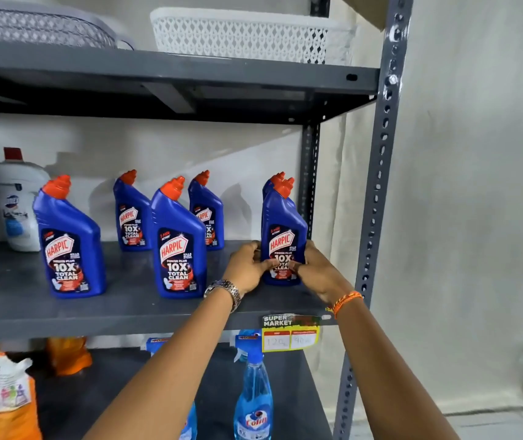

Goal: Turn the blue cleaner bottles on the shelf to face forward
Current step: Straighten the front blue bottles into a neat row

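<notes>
Both hands, left hand (247, 265) & right hand (314, 271), grip rightmost bottle (282, 230) nr shelf (126, 312) front edge; upright post (377, 185) close beside.

Middle shelf (133, 309): I see six cleaner bottles standing on it.
Front row: left bottle (71, 246), centre bottle (179, 246), right bottle (282, 239).
Back row: one bottle (131, 217) behind and between left and centre; another (207, 214) just behind centre's right; a third (274, 181) directly behind the right bottle, mostly hidden.
My hands: left hand (247, 268) and right hand (312, 269) either side of the right bottle, touching it.
Far left: jug (20, 201) at the back.
Shelf above: basket (241, 36).
Shelf below: spray bottle (254, 392).
</notes>
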A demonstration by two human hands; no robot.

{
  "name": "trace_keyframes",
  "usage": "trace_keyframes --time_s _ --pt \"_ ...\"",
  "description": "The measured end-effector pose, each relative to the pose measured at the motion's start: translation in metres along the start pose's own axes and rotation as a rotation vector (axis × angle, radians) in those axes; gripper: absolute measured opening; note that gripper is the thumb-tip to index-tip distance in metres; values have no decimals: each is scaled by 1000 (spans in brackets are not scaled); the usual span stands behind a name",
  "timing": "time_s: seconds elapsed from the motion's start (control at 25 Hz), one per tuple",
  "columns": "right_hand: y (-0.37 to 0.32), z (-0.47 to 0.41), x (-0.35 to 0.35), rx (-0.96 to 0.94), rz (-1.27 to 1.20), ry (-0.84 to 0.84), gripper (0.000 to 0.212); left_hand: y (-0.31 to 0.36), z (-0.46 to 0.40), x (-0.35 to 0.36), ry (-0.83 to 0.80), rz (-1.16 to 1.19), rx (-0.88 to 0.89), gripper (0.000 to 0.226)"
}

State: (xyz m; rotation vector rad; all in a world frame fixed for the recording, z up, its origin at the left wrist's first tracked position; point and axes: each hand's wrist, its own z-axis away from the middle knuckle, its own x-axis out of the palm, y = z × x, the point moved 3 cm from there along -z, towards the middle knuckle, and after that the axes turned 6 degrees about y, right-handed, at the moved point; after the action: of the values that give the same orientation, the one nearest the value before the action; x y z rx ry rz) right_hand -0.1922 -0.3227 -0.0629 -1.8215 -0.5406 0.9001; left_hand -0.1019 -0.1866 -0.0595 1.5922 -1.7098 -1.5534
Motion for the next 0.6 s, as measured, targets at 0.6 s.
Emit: trace_keyframes --time_s 0.6 --pt "-7 44 -14 -40 16 -50 43 18 36 -4 -17 7 18 46"
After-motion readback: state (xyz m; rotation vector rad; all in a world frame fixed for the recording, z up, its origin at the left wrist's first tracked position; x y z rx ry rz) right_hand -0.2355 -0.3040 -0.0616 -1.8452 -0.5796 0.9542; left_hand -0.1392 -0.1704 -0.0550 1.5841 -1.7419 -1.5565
